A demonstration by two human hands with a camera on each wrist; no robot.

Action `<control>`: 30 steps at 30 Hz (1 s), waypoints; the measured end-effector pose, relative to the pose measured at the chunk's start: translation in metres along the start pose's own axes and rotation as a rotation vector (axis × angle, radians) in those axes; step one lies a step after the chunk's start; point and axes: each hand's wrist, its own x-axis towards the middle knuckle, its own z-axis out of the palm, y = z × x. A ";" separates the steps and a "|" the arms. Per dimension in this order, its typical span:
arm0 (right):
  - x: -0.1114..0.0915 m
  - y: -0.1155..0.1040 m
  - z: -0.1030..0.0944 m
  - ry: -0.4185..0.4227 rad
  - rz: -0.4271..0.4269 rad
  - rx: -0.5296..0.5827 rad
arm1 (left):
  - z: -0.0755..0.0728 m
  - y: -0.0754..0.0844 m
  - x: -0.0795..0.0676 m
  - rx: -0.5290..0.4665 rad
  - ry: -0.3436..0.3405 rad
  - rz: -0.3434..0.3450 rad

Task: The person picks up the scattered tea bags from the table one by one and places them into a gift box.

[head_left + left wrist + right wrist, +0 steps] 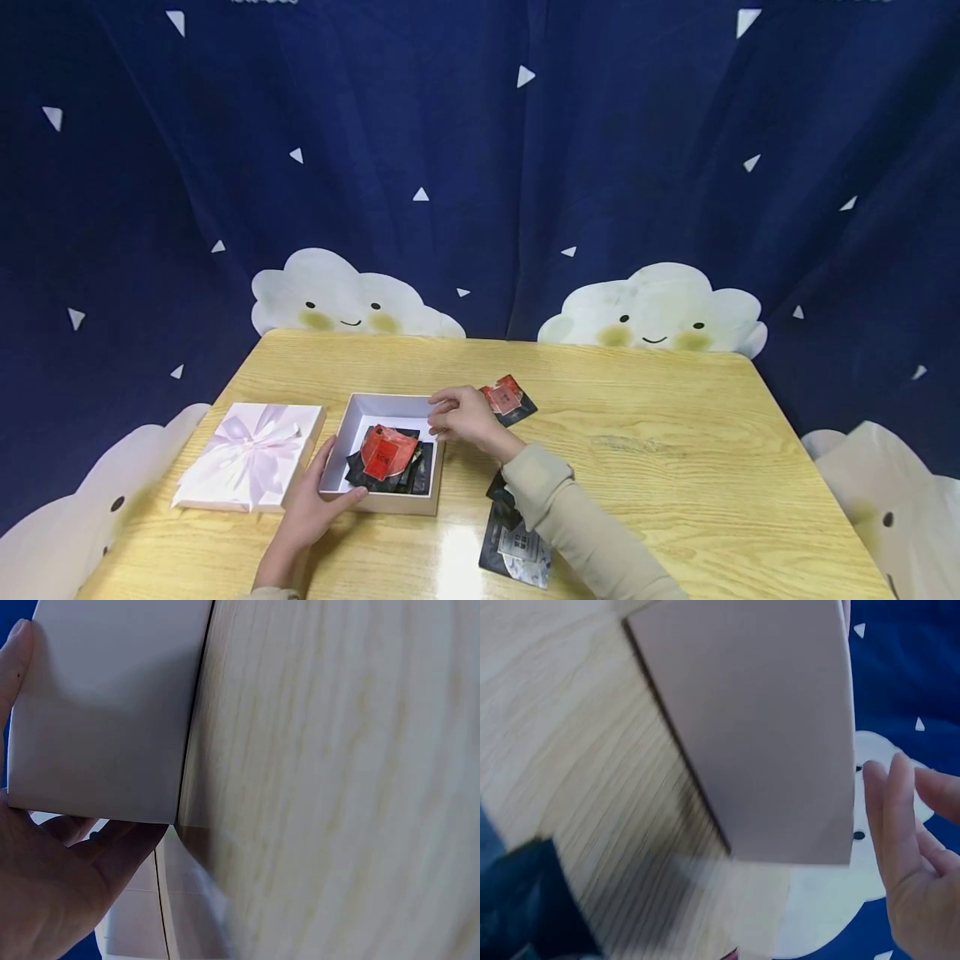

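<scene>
An open gift box (401,503) with a white inside stands on the table, holding several black sachets with a red-printed sachet (388,452) on top. My left hand (311,504) grips its front left corner, thumb along the front rim and fingers down the left side; the left wrist view shows the plain box wall (109,712) between them. Over the right rim hovers my right hand (465,417), fingers loosely bent. In the right wrist view that hand (915,847) has nothing between its fingers, beside the box's outer wall (765,735).
Left of the box lies a white lid (251,458) with a ribbon bow. A red and black sachet (510,400) lies beyond my right hand. Grey and black sachets (513,546) lie near my right sleeve (585,525). Behind the wooden table (675,467) hangs a dark blue curtain (480,167).
</scene>
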 end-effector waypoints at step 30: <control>0.035 0.064 -0.123 0.033 -0.064 -0.396 | 0.000 -0.003 0.002 -0.025 0.019 0.027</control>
